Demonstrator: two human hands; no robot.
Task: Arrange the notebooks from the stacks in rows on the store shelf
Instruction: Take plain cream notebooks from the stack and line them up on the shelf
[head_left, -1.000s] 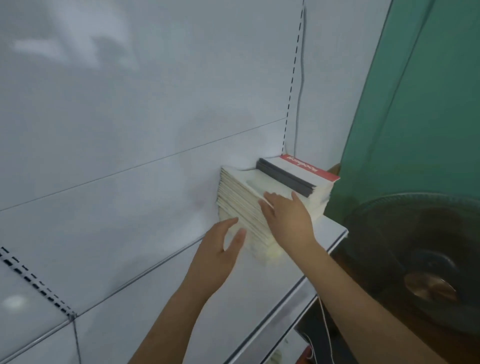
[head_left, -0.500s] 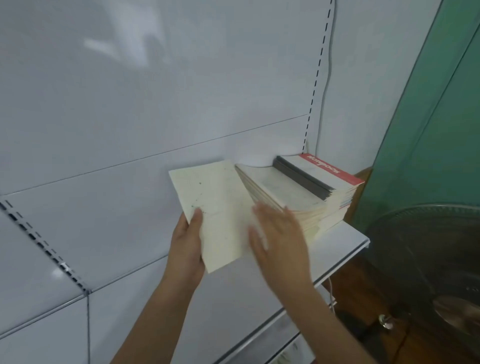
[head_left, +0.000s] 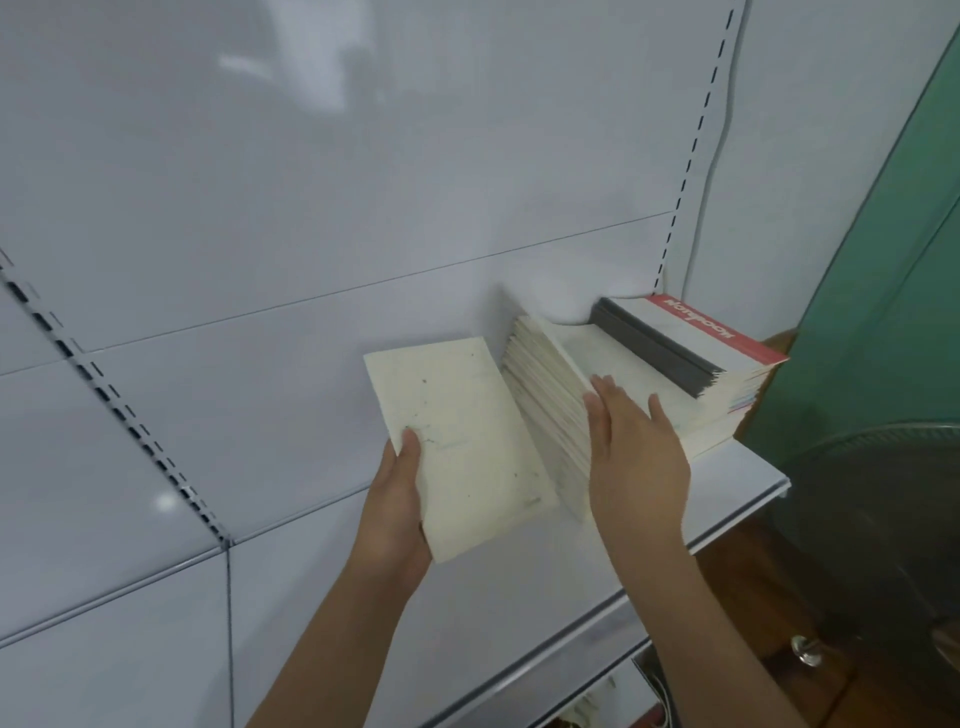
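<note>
While left hand (head_left: 397, 499) pinches cream notebook (head_left: 457, 447) at its 8 o'clock edge, right hand (head_left: 631, 452), fingers flat, steadies leaning row (head_left: 545, 395) on shelf (head_left: 727, 499). Notebook likely light, floppy; support the spine.

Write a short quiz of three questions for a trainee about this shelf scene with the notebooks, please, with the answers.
1. True or false: the left hand holds a cream notebook.
2. The right hand rests on: A) the leaning stack B) the fan C) the shelf edge
3. Fill in: the flat stack has a ___ strip on top.

Key: 1 true; 2 A; 3 red.
</note>
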